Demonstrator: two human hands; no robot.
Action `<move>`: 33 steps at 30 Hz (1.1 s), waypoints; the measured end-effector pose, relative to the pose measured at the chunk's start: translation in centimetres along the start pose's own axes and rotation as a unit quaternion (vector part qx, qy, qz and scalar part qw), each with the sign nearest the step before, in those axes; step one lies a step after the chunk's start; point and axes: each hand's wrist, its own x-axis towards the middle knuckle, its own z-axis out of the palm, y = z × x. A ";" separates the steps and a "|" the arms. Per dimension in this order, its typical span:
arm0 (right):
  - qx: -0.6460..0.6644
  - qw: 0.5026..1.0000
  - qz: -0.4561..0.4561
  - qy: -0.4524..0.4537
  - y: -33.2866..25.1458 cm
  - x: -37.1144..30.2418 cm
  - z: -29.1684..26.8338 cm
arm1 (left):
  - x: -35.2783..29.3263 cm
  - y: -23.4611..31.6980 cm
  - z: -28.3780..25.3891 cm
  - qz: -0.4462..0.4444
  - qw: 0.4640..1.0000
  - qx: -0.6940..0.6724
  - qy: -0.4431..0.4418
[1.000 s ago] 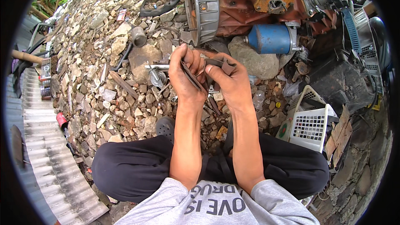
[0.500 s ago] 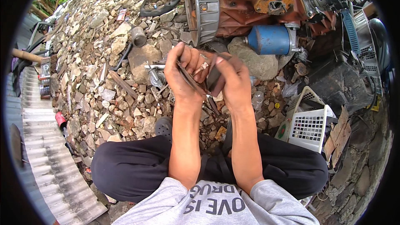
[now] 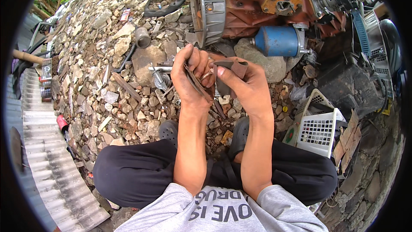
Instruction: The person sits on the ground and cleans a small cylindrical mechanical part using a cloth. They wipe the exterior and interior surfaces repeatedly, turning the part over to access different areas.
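1. Along the left side, the stony ground is edged by a pale corrugated sheet; at the lower right it is bounded by rough masonry. A broad stretch of loose rubble is left between the sheet and the left forearm.
2. Beyond the hands, reach is limited by a rust-brown engine casing with a silver ring housing, a blue canister and a boulder. The right side is crowded by a white plastic basket.
3. Just beside the left hand, a shiny metal part is seen on the stones; farther off, a metal cup is tipped over.
4. Both forearms are extended between the bent knees, with the hands held close together above the ground. A brown flap is gripped in the left hand, its fingers curled inward. A folded brown strip is pinched between thumb and fingers of the right hand.
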 end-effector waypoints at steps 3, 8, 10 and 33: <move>-0.064 0.997 -0.034 -0.022 0.3 0.0 -0.1 | 0.0 0.2 0.0 -0.013 0.999 0.029 0.013; -0.063 0.997 -0.030 -0.015 0.3 0.1 0.4 | 0.1 0.3 0.0 -0.026 0.997 0.062 0.025; -0.085 0.995 -0.046 -0.023 0.4 0.3 0.3 | 0.1 0.3 -0.3 -0.027 0.998 0.059 0.019; 0.010 0.986 -0.018 0.162 -2.4 -0.5 -1.7 | 0.3 -0.3 2.1 -0.085 0.984 -0.117 -0.100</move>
